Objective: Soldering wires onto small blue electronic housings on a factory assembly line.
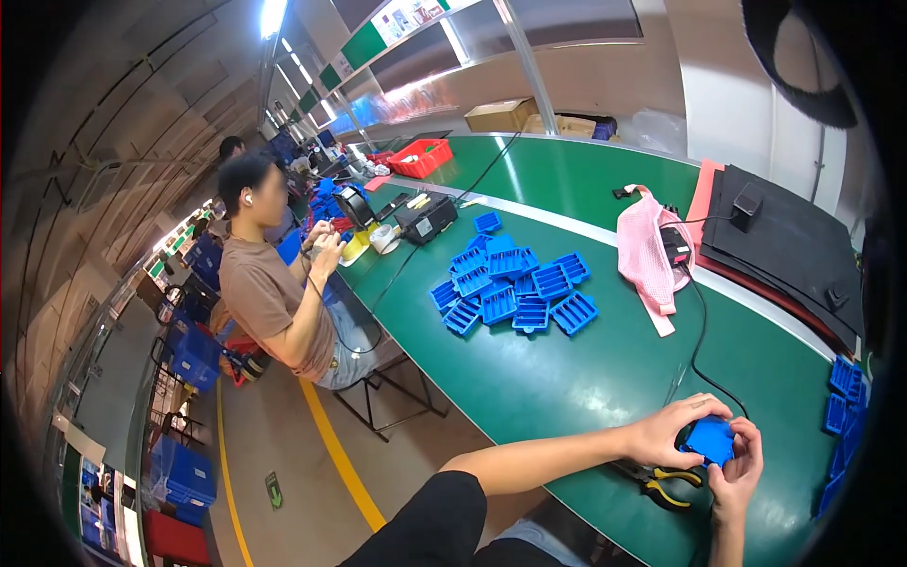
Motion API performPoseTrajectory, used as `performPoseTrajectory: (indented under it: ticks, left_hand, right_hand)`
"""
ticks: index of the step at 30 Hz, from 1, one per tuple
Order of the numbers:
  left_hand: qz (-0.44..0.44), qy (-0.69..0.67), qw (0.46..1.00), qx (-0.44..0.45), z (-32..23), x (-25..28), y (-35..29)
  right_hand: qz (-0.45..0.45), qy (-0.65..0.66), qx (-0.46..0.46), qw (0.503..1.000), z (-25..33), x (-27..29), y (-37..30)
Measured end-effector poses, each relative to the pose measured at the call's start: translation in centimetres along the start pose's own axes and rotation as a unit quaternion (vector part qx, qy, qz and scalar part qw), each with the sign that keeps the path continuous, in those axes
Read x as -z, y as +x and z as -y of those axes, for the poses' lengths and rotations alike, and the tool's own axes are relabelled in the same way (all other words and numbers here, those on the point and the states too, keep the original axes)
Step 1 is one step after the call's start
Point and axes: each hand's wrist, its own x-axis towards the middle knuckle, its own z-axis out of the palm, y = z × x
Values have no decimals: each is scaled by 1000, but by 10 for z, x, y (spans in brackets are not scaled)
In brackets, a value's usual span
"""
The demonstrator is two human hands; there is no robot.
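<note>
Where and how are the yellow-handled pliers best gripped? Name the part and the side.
Probably take the pliers by both handles, coming from the person's right: they lie splayed on the green table, free ends pointing right, jaws left. The right hand holds a blue piece, so would need freeing.

A green table (pixel 586 378) runs from the centre to the lower right. At lower left, the grey floor (pixel 312 501) bears yellow lines (pixel 335 458) and a green arrow sign (pixel 273 490); a dark-framed stool (pixel 376 376) stands beside the table. A bright lamp (pixel 272 17) hangs at the top, left of centre; a pale wall (pixel 713 94) fills the upper right.
</note>
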Motion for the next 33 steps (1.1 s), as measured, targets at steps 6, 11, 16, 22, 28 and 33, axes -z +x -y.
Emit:
performPoseTrajectory:
  ticks: [6, 11, 16, 22, 28, 33]
  left_hand:
    - [-27, -32, 999, -8, 1, 0, 1]
    - [-25, 19, 998, -50, 6, 4, 2]
    - [-9, 34, 998, -43, 6, 9, 3]
    - [14, -112, 992, 51, -3, 17, 1]
    - [33, -94, 994, 51, -1, 17, 2]
    - [71, 49, 995, -43, -7, 23, 3]
  right_hand:
    - [13, -21, 49, 999, -28, 13, -1]
    - [31, -24, 47, 998, -46, 26, 5]
    - [13, -14, 25, 1000, -32, 19, -1]
    - [-19, 40, 2, 999, -8, 10, 3]
    - [-20, 41, -14, 999, -2, 6, 3]
    - [-14, 59, -9, 998, 4, 4, 3]
